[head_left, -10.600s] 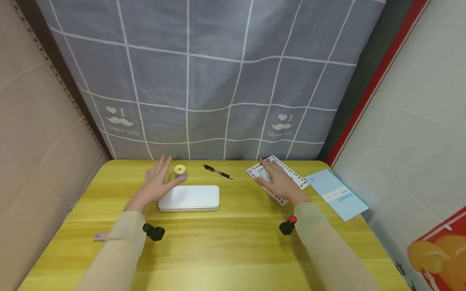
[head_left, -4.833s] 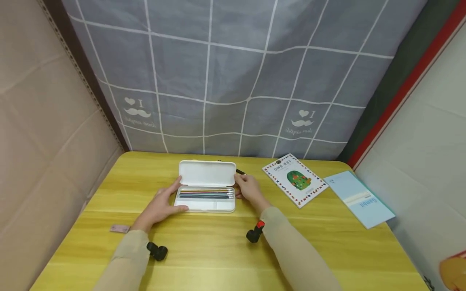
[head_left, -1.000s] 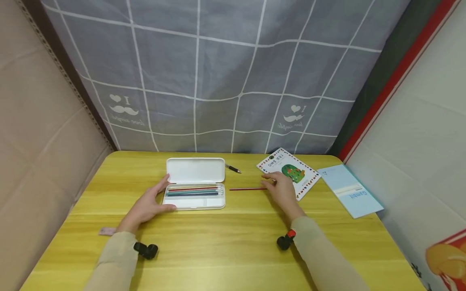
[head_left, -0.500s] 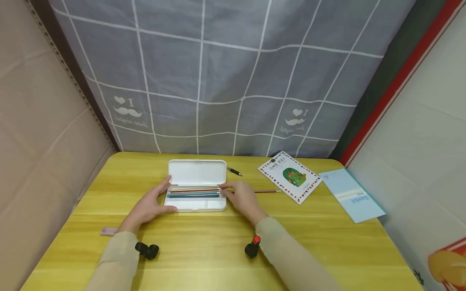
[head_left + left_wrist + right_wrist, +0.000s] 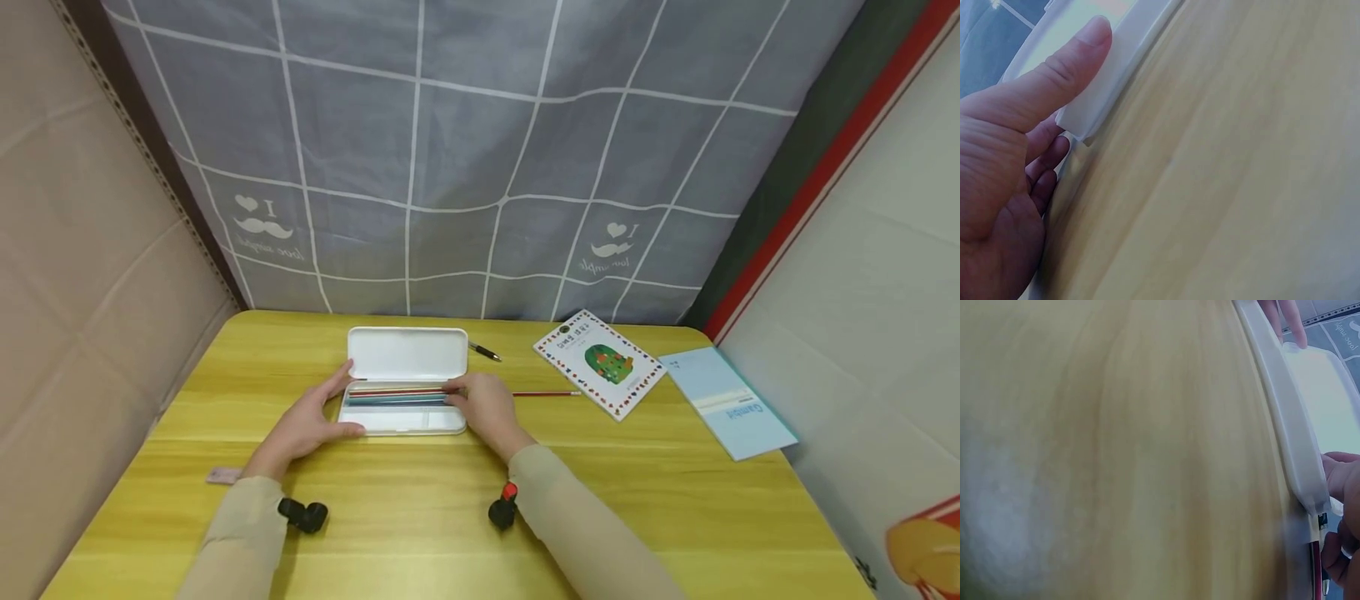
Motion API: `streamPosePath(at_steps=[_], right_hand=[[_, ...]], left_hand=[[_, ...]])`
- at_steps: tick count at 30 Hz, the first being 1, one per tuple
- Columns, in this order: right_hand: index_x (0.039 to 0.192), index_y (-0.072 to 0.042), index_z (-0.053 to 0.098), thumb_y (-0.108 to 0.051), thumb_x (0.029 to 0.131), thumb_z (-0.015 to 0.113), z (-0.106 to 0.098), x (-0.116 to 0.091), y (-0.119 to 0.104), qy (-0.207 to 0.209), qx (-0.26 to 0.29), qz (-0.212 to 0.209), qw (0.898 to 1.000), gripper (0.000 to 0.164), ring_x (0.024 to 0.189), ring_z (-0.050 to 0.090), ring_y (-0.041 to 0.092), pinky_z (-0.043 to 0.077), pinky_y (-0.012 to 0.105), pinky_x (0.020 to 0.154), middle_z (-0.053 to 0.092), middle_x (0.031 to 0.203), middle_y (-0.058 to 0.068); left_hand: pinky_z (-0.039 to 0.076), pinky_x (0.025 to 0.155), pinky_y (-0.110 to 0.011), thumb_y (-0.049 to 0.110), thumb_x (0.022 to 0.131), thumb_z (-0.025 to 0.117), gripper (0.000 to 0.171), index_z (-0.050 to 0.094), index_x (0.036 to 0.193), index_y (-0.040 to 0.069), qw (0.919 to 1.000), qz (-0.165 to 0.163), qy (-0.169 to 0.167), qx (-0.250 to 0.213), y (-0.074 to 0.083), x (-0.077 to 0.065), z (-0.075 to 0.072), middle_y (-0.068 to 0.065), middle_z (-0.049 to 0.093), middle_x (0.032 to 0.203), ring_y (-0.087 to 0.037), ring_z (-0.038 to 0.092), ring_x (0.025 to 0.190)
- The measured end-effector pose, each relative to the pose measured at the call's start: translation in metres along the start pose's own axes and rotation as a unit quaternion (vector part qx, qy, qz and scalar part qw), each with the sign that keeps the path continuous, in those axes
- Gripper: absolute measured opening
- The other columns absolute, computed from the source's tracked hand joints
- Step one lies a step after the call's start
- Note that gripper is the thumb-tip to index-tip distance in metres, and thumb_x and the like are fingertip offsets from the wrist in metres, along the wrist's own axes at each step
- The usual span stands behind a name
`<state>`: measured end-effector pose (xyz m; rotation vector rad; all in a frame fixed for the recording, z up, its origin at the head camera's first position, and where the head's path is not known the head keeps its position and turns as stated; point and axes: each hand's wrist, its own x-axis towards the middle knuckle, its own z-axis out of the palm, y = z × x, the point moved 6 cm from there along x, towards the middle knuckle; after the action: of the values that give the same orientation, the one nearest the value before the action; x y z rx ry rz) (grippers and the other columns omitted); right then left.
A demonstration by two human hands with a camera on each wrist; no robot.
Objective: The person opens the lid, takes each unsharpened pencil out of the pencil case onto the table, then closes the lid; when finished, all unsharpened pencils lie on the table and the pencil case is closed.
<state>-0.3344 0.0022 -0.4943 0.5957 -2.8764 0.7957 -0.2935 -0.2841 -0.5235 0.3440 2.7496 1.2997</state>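
Note:
A white pencil case lies with its lid raised. Several coloured pencils lie side by side in its rear compartment. My left hand holds the case's left end, the thumb over the front corner and the fingers along the side, as the left wrist view shows. My right hand reaches over the right end, thumb and index fingertips on the pencils; whether they pinch one is hidden. A red pencil lies on the table to the right of this hand, partly behind it.
A black pen lies behind the case's right corner. To the right are a white booklet with a green picture and a light-blue Gambit notebook. A small pink item is by my left wrist. A grey curtain hangs behind the table.
The case has been opened. My right hand has let go of the red pencil on the table and moved left to the pencils in the case. My left hand stays at the case.

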Motion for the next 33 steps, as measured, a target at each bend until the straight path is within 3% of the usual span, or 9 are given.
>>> streamPosePath(at_steps=[8, 15, 25, 33], right_hand=[[0.11, -0.031, 0.085, -0.025, 0.096, 0.078, 0.004, -0.001, -0.004, 0.0, -0.054, -0.056, 0.997, 0.016, 0.103, 0.072, 0.017, 0.059, 0.037, 0.087, 0.079, 0.109, -0.008], [0.112, -0.02, 0.084, -0.016, 0.099, 0.073, -0.008, -0.012, 0.003, 0.045, 0.021, -0.039, 0.998, 0.017, 0.109, 0.069, 0.022, 0.058, 0.04, 0.094, 0.076, 0.114, 0.0], [0.106, -0.014, 0.082, -0.011, 0.099, 0.073, -0.055, -0.028, 0.051, 0.125, 0.078, -0.007, 0.989, 0.012, 0.104, 0.069, 0.026, 0.057, 0.043, 0.092, 0.074, 0.109, 0.003], [0.105, -0.01, 0.082, -0.007, 0.098, 0.073, -0.088, -0.05, 0.09, 0.123, 0.086, 0.02, 0.989, 0.012, 0.106, 0.071, 0.028, 0.056, 0.046, 0.095, 0.077, 0.109, 0.007]], left_hand=[[0.017, 0.116, -0.076, 0.041, 0.08, 0.091, 0.119, 0.013, 0.17, 0.029, 1.0, -0.002, -0.003, -0.004, -0.001, 0.0, 0.001, -0.022, 0.039, 0.163, -0.05, 0.025, 0.153], [0.016, 0.117, -0.076, 0.04, 0.08, 0.092, 0.119, 0.013, 0.169, 0.033, 0.9999, -0.01, -0.002, -0.008, -0.003, 0.0, -0.002, -0.02, 0.037, 0.165, -0.049, 0.023, 0.154], [0.014, 0.117, -0.076, 0.038, 0.079, 0.092, 0.119, 0.014, 0.169, 0.031, 0.9998, -0.013, -0.006, -0.016, 0.0, 0.001, -0.004, -0.021, 0.038, 0.164, -0.049, 0.023, 0.154], [0.014, 0.118, -0.075, 0.037, 0.08, 0.092, 0.119, 0.013, 0.169, 0.032, 0.9997, -0.014, -0.012, -0.017, 0.002, 0.002, -0.005, -0.021, 0.037, 0.165, -0.047, 0.022, 0.155]])
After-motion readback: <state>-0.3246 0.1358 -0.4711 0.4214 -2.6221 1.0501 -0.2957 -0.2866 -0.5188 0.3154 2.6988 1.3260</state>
